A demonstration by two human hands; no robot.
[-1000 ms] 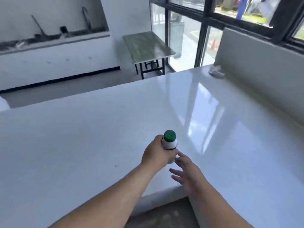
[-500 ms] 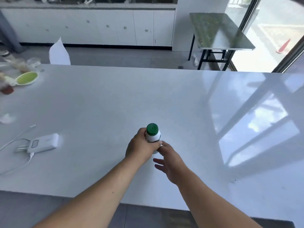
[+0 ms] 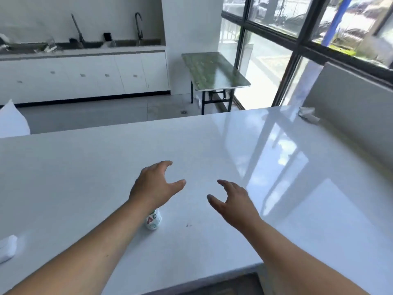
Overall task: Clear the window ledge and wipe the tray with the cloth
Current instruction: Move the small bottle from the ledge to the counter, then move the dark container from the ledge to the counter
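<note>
A small white bottle [image 3: 153, 220] with coloured print stands upright on the white counter [image 3: 85, 177], its top hidden under my left wrist. My left hand [image 3: 154, 185] hovers above and beyond the bottle, fingers spread, holding nothing. My right hand [image 3: 231, 201] is raised to its right, also spread and empty. A crumpled white cloth [image 3: 308, 114] lies at the counter's far right, against the low grey wall [image 3: 348, 111] under the window. No tray is in view.
A white power bank [image 3: 7, 248] lies at the counter's left edge. Beyond the counter stand a green folding table [image 3: 212, 71] and white cabinets [image 3: 85, 77] with sink taps. A dark-framed window [image 3: 297, 43] fills the right.
My left hand has let go of the bottle, which now stands on the counter. Both hands have lifted and opened. The view has swung to the right, toward the window.
</note>
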